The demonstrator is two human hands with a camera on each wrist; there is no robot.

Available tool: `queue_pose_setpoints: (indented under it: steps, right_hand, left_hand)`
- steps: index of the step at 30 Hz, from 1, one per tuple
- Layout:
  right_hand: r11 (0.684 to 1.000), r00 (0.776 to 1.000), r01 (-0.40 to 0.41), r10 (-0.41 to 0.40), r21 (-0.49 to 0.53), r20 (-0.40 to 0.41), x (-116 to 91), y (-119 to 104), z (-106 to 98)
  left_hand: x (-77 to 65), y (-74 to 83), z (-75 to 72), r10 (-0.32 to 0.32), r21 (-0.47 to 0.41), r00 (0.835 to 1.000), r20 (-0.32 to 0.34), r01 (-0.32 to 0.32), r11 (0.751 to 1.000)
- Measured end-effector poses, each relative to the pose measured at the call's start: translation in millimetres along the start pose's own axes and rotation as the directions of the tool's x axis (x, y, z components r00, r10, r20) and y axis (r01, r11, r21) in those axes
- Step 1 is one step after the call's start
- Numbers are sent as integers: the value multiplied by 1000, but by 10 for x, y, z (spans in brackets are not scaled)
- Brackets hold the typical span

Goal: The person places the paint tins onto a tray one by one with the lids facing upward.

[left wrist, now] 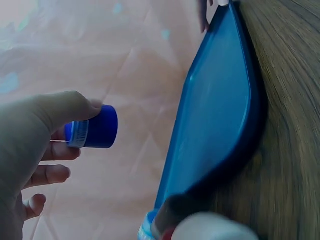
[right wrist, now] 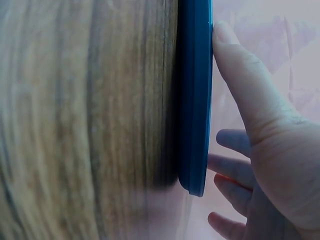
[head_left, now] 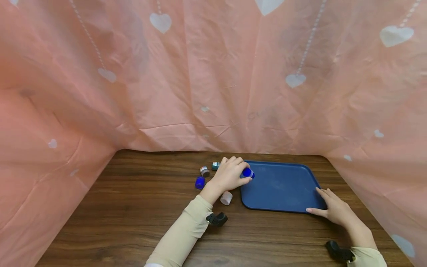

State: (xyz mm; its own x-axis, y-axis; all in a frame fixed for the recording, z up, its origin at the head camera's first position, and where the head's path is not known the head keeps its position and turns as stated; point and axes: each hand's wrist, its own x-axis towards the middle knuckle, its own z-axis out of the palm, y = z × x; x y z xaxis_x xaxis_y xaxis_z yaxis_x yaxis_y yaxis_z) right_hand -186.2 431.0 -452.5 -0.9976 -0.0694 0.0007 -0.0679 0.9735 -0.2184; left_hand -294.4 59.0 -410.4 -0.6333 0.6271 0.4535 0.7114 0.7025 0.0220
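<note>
My left hand point(head_left: 230, 173) pinches a small blue jar point(head_left: 248, 172) between thumb and fingers, held above the left edge of the blue tray point(head_left: 277, 189). In the left wrist view the blue jar point(left wrist: 102, 127) lies sideways in the grip, its label partly covered by the thumb. The right hand point(head_left: 335, 207) rests on the tray's near right corner, thumb on the front edge and fingers on the right side. In the right wrist view that thumb point(right wrist: 240, 70) touches the tray's rim point(right wrist: 196, 100), with the fingers fairly straight.
Left of the tray, on the wooden table point(head_left: 140, 207), are another blue jar point(head_left: 200, 182), a greyish-brown jar point(head_left: 205, 171), a teal jar point(head_left: 215, 165) and a whitish jar point(head_left: 226, 198). A pink curtain point(head_left: 213, 92) with hearts surrounds the table.
</note>
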Motion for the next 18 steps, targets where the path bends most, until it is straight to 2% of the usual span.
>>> queue_pose_setpoints:
  steps: [10, 18]
  right_hand:
    - [1000, 1000, -10, 10, 17, 12, -7, -89, -10]
    - [999, 1000, -2, 1, 33, 6, 24, -162, -15]
  left_hand:
    - [298, 240, 118, -28, 26, 999, -24, 28, 999]
    - [552, 411, 221, -54, 23, 999, 6, 54, 998]
